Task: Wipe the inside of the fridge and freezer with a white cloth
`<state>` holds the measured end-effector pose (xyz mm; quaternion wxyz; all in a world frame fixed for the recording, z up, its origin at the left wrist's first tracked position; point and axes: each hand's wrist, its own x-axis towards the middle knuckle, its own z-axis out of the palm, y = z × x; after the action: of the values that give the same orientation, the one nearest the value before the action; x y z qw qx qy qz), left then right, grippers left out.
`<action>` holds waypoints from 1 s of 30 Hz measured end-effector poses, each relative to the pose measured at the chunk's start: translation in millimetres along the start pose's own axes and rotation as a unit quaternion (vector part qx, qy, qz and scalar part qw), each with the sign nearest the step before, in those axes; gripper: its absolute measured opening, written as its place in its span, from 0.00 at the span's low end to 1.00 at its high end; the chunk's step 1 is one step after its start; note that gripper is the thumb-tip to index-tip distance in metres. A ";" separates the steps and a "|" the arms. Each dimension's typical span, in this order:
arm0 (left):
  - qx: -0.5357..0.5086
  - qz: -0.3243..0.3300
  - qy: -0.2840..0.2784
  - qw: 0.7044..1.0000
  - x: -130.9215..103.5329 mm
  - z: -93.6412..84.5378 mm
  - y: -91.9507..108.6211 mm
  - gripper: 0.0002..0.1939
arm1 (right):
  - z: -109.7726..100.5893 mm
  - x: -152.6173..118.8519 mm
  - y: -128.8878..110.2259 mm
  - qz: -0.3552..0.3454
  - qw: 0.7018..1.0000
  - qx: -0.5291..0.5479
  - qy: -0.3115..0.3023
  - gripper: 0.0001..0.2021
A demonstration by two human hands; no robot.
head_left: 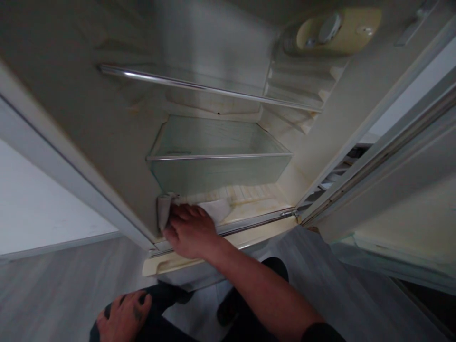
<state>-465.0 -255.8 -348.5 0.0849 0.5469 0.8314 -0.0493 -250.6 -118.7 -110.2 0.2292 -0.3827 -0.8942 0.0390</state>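
My right hand (190, 230) presses a whitish cloth (217, 210) against the floor and left wall of an open refrigerator (131, 190). Part of the cloth is bunched up along the wall beside my fingertips. Low at the left of the view, my left hand (124, 316) rests on my dark-clothed knee, its fingers slightly spread and nothing visible in it. Just behind the cloth stands a clear glass panel under a glass shelf (217, 137). Yellowish stains mark the ribbed refrigerator floor (252, 194).
A second glass shelf with a shiny metal edge (210, 89) crosses above. A yellowish control housing with a round dial (331, 31) is at the upper right. The open door (402, 209) stands at the right. Below the opening runs a cream drawer edge (263, 233); grey flooring (64, 289) lies around.
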 end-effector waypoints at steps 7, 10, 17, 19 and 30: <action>0.030 0.014 -0.004 0.999 5.7 14.7 -10.0 0.25 | -31.8 -16.3 98.1 0.116 0.993 -0.022 0.007 0.18; 0.018 0.021 0.006 1.000 6.9 23.8 -16.6 0.25 | -37.8 -13.6 124.2 0.203 0.977 -0.057 0.023 0.18; 0.003 0.008 0.048 0.999 2.9 27.5 -14.9 0.23 | -24.5 -7.1 105.0 0.215 0.971 -0.088 0.061 0.16; -0.005 0.016 0.056 0.998 2.8 23.3 -10.2 0.23 | -14.0 -7.7 78.6 0.152 0.985 -0.059 0.062 0.16; -0.004 0.016 0.080 0.997 7.0 20.2 0.8 0.21 | -9.4 55.0 16.3 -0.003 0.984 -0.010 0.176 0.13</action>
<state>-465.2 -252.7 -369.7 0.0213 0.5619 0.8269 -0.0011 -268.7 -69.6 -85.0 0.3792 -0.3829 -0.8415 -0.0387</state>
